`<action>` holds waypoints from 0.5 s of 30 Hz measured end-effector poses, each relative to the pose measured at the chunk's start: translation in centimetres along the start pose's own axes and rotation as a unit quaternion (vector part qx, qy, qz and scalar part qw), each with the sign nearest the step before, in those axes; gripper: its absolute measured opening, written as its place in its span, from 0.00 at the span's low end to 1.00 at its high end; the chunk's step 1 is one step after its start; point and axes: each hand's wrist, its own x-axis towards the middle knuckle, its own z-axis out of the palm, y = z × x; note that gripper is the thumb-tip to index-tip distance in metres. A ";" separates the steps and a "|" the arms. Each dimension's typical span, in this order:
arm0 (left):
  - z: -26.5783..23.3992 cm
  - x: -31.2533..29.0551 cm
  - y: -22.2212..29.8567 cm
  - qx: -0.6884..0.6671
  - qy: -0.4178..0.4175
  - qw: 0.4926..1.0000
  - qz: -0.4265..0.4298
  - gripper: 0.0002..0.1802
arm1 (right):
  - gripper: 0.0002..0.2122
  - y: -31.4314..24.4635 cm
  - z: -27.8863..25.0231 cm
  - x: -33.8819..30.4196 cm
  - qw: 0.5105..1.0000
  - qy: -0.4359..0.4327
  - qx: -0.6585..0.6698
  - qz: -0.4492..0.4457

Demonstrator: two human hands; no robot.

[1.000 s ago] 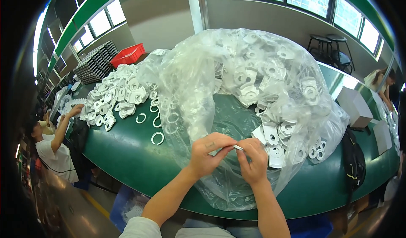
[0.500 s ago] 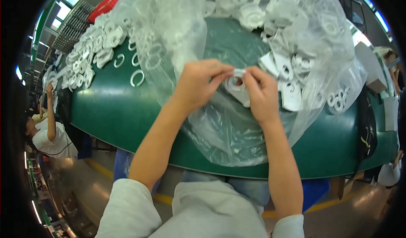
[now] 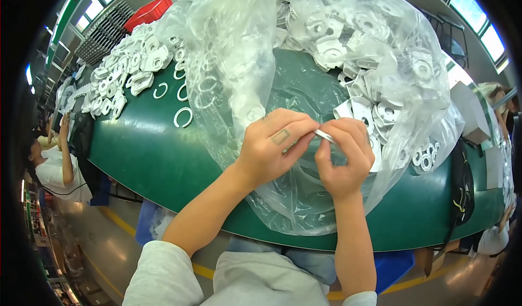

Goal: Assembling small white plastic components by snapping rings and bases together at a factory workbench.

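Note:
Between the fingertips of both hands is a white plastic part (image 3: 325,136), turned nearly edge-on so only a thin strip of it shows. My left hand (image 3: 276,144) pinches its left end with thumb and forefinger. On the other end, my right hand (image 3: 348,153) closes its fingers, the thumb bent below. Under both hands lies a clear plastic bag (image 3: 296,211), spread over the green table (image 3: 141,143). Just beyond my right hand, white plastic parts with round holes (image 3: 389,112) lie in the bag's opening.
A heap of white parts (image 3: 155,58) spreads at the far left, with loose open white rings (image 3: 184,117) nearby. Several small rings (image 3: 426,156) lie under plastic at right. A red crate (image 3: 148,13) stands behind. A co-worker (image 3: 57,167) is at the left; a black strap (image 3: 462,186) lies at right.
The white part has tilted from showing its holed face to nearly edge-on. Both hands appear lower in the picture, and the whole view has shifted slightly.

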 end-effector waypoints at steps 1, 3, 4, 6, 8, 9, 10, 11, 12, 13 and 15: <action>-0.1 0.2 0.2 -0.001 0.001 1.000 0.000 0.15 | 0.09 -0.2 -0.1 0.1 1.000 0.007 0.003 -0.013; -0.3 0.5 0.6 -0.026 0.011 0.999 0.024 0.15 | 0.10 -0.3 -0.2 0.1 0.999 0.020 0.008 -0.037; -0.4 0.7 0.7 -0.026 0.011 0.999 0.023 0.15 | 0.10 -0.4 -0.3 0.2 0.999 0.019 0.008 -0.035; -0.6 0.9 1.0 -0.036 0.017 0.998 0.052 0.16 | 0.10 -0.8 -0.7 0.4 0.998 0.028 0.002 -0.048; -0.6 1.2 1.3 -0.040 0.026 0.997 0.057 0.17 | 0.10 -1.4 -0.9 0.7 0.998 0.030 0.010 -0.048; -0.7 1.3 1.3 -0.044 0.037 0.996 0.065 0.17 | 0.10 -1.5 -0.8 0.7 0.998 0.034 0.016 -0.051; -0.7 1.1 1.1 -0.044 0.037 0.996 0.062 0.17 | 0.10 -1.3 -0.8 0.5 0.998 0.031 0.016 -0.049; -0.8 1.0 0.8 -0.061 0.013 0.997 0.041 0.15 | 0.08 -1.1 -0.8 0.3 0.999 0.011 0.026 -0.021; -1.0 1.0 0.5 -0.077 -0.011 0.997 0.020 0.13 | 0.06 -1.0 -0.7 0.0 0.999 -0.008 0.036 0.006; -0.6 0.7 -0.1 -0.079 -0.009 0.997 0.018 0.13 | 0.06 -0.9 -0.4 -0.1 0.999 -0.011 0.034 0.006; 0.0 -0.1 -1.2 -0.295 -0.058 0.902 -0.310 0.06 | 0.07 -0.9 0.3 -0.2 0.902 -0.102 0.233 0.348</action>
